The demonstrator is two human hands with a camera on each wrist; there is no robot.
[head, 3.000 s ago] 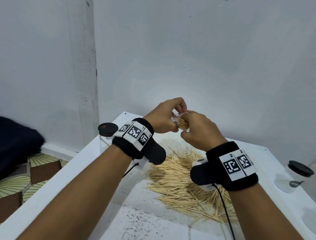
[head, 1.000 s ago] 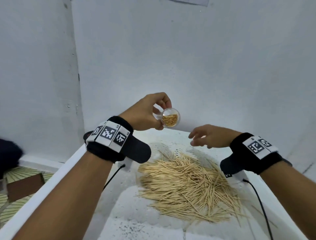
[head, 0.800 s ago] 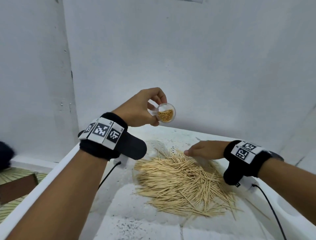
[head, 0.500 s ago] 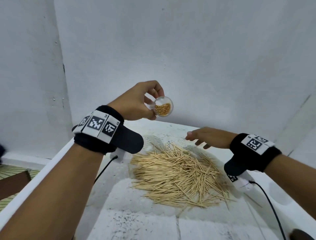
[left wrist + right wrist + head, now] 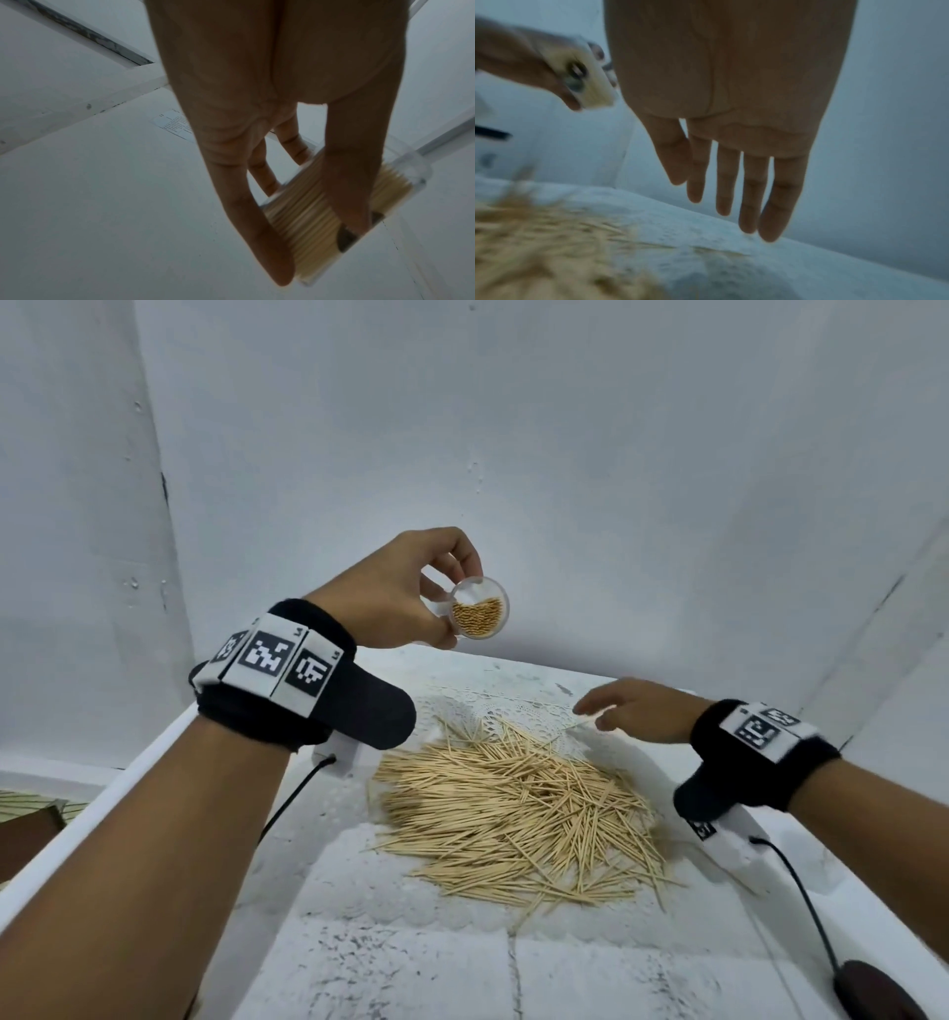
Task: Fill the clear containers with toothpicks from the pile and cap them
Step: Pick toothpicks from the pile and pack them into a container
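Note:
My left hand (image 5: 411, 598) grips a clear container (image 5: 478, 608) partly filled with toothpicks, held up above the table with its open mouth turned toward the camera. In the left wrist view the thumb and fingers (image 5: 344, 182) wrap the container (image 5: 308, 227), toothpicks packed inside. A loose pile of toothpicks (image 5: 518, 809) lies on the white table (image 5: 411, 963). My right hand (image 5: 621, 711) hovers over the far right edge of the pile; in the right wrist view its fingers (image 5: 752, 192) are straight and hold nothing. In that same view the container (image 5: 588, 81) shows at the upper left.
A dark round lid (image 5: 878, 999) lies at the table's near right corner. White walls close in behind and to the right. Black cables (image 5: 791, 880) run from both wrist cameras. The table's left edge (image 5: 102, 803) drops to a patterned floor.
My right hand left the container, dipped to the pile and has come up a little with straight, empty fingers. My left hand keeps the container raised.

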